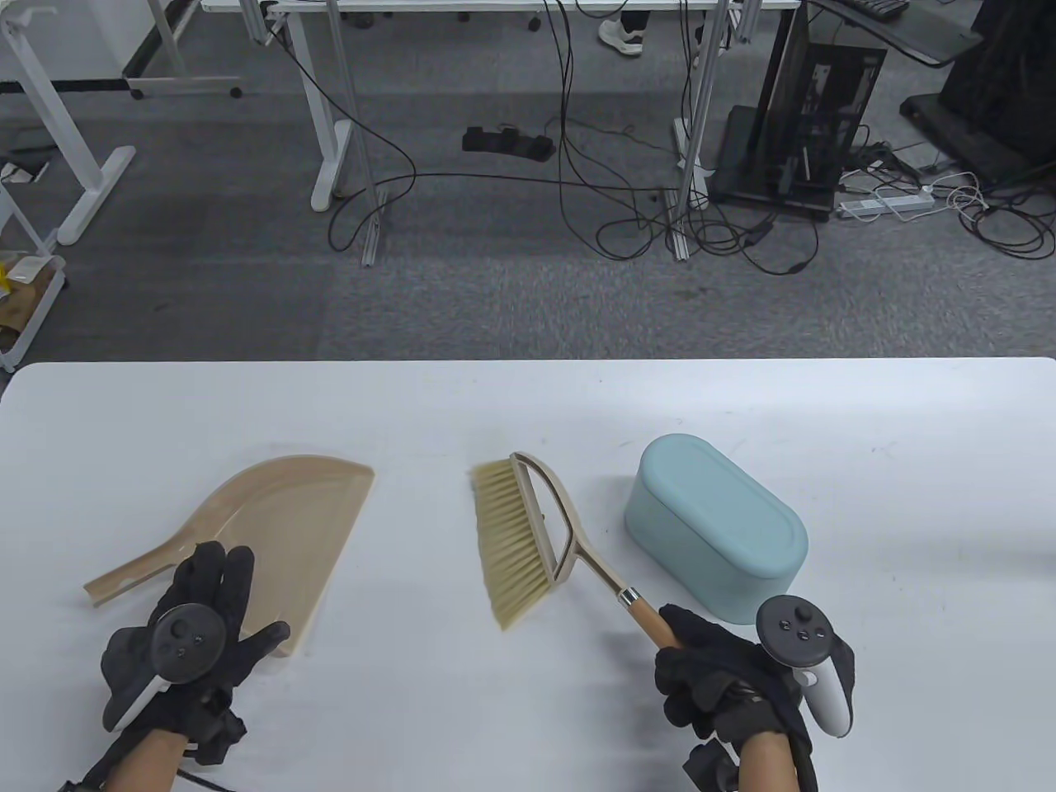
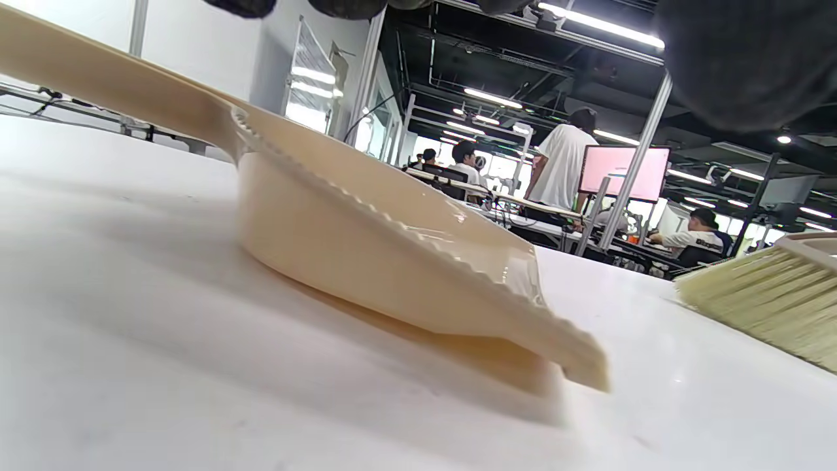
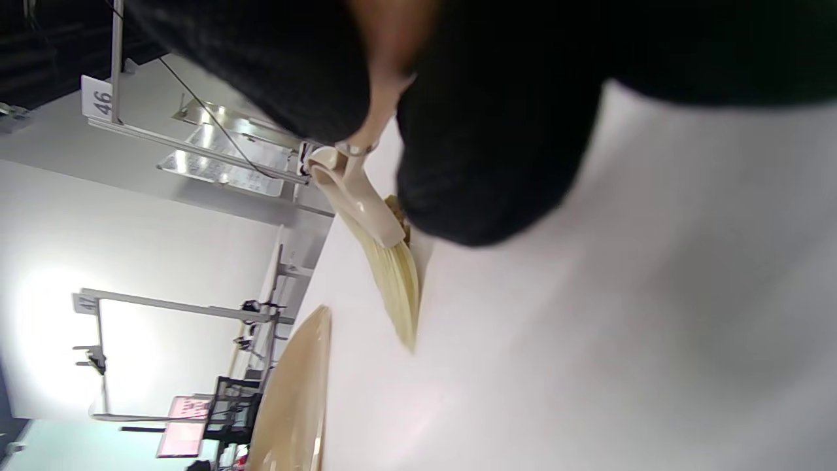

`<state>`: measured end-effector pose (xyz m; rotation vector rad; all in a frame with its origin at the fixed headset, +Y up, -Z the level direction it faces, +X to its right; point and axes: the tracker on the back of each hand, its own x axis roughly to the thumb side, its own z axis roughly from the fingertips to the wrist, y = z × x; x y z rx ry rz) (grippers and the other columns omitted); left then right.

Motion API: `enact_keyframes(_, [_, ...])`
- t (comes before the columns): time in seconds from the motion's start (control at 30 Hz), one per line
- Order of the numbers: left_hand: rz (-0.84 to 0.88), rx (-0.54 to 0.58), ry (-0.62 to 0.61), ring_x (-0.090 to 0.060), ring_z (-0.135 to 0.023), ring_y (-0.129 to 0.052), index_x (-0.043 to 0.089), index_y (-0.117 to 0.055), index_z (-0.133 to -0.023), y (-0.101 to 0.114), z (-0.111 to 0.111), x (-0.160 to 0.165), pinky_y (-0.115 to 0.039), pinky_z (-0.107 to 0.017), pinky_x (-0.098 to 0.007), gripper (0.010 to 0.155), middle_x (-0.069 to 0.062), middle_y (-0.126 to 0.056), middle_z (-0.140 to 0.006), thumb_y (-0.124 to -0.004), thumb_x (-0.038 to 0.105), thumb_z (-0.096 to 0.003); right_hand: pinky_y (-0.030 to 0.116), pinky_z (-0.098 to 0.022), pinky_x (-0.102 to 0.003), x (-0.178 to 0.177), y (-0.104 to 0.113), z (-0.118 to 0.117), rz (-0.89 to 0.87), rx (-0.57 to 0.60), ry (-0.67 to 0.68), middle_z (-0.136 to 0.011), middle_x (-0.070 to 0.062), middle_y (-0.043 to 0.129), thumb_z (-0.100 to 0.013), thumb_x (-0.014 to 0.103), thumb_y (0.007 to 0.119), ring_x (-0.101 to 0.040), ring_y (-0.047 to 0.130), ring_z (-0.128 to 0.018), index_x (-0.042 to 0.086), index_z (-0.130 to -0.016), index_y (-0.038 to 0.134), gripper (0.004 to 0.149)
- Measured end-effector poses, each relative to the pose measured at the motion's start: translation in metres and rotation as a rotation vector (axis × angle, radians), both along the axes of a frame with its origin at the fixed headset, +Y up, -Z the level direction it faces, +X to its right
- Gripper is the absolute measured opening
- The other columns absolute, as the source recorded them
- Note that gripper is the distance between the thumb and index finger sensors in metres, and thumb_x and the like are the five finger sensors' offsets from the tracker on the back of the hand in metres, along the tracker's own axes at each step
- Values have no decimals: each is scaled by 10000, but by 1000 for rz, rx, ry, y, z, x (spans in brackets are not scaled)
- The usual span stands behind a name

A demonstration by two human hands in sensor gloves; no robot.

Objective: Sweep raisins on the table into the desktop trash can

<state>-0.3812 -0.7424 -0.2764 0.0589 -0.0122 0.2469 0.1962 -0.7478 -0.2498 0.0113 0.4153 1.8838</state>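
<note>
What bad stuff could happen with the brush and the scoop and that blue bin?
The light blue oval trash can looks closed on top, so sweepings may have nowhere to go. The left hand seems only to rest on the beige plastic dustpan, which could slide when pushed. No raisins show near the beige brush, so the right hand might sweep nothing.

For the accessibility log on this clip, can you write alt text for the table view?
A gloved right hand grips the wooden handle of a beige brush lying on a white table, while the left hand rests on the rear edge of a beige dustpan. A closed pale blue trash can stands beside the brush.
</note>
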Motion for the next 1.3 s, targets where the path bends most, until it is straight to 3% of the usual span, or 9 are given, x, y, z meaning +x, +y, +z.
enact_keyframes(0.2, [7, -35, 11, -361, -1162, -261, 305, -223, -1129, -6, -3, -3, -336, -785, -641, 914, -68, -103, -1216, -741, 646, -457, 865, -148, -319, -21, 9, -4, -242, 47, 71, -675, -164, 889, -552, 339, 753, -133, 995, -228, -13, -1095, 458, 711])
enact_keyframes(0.37, [28, -15, 25, -358, -1165, -255, 307, -218, -1128, -2, -2, -5, -321, -789, -647, 917, -62, -97, -1217, -741, 647, -456, 868, -163, -316, -45, -1, -15, -364, -84, 87, -703, -187, 839, -584, 331, 698, -133, 990, -267, -40, -1096, 341, 726])
enact_keyframes(0.53, [59, 24, 77, -331, -1069, -495, 262, -356, -1115, 2, -1, -14, -578, -650, -490, 879, -86, -238, -1203, -798, 618, -442, 865, -163, -325, -36, -12, -13, -288, -172, 112, -703, -215, 837, -593, 325, 684, -147, 990, -267, -43, -1103, 328, 722])
enact_keyframes(0.7, [183, -7, 117, -305, -1164, -325, 306, -211, -1115, 5, -6, -32, -445, -800, -560, 950, -45, -87, -1207, -824, 593, -449, 866, -152, -327, -13, -10, -4, -138, -185, 69, -686, -200, 858, -589, 340, 684, -144, 993, -248, -95, -1077, 310, 753])
enact_keyframes(0.87, [445, 78, 123, -274, -1212, -223, 381, -161, -1091, 15, -12, -65, -318, -842, -607, 959, 20, -57, -1210, -901, 435, -482, 864, -135, -317, -7, -11, 1, -278, -153, 86, -673, -200, 863, -589, 339, 683, -139, 995, -234, -85, -1084, 345, 734])
enact_keyframes(0.93, [503, 43, 191, -265, -1219, -140, 416, -136, -1079, 18, -17, -79, -215, -855, -611, 981, 55, -45, -1217, -920, 396, -489, 863, -126, -317, -9, -4, 0, -300, -106, 101, -665, -205, 870, -584, 337, 685, -142, 997, -224, -79, -1084, 362, 727])
enact_keyframes(1.03, [467, -134, 378, -245, -1205, 15, 473, -101, -1065, 13, -26, -94, -13, -835, -614, 1006, 92, 3, -1218, -926, 348, -503, 863, -126, -313, -15, 9, -2, -317, -45, 157, -664, -201, 874, -585, 343, 682, -137, 997, -222, -73, -1087, 363, 726])
enact_keyframes(1.2, [241, -410, 570, -196, -1198, 120, 512, -166, -1073, 7, -46, -98, 41, -839, -625, 917, 175, 38, -1214, -864, 222, -555, 862, -122, -314, -20, 27, -4, -362, 30, 195, -659, -203, 881, -583, 344, 686, -140, 998, -214, -66, -1090, 374, 724])
enact_keyframes(1.3, [200, -470, 619, -207, -1222, 51, 488, -222, -1089, 7, -58, -97, 1, -845, -640, 829, 148, -118, -1259, -823, 232, -578, 862, -123, -313, -19, 31, -4, -382, 59, 186, -658, -203, 881, -582, 346, 684, -139, 998, -215, -62, -1088, 378, 718])
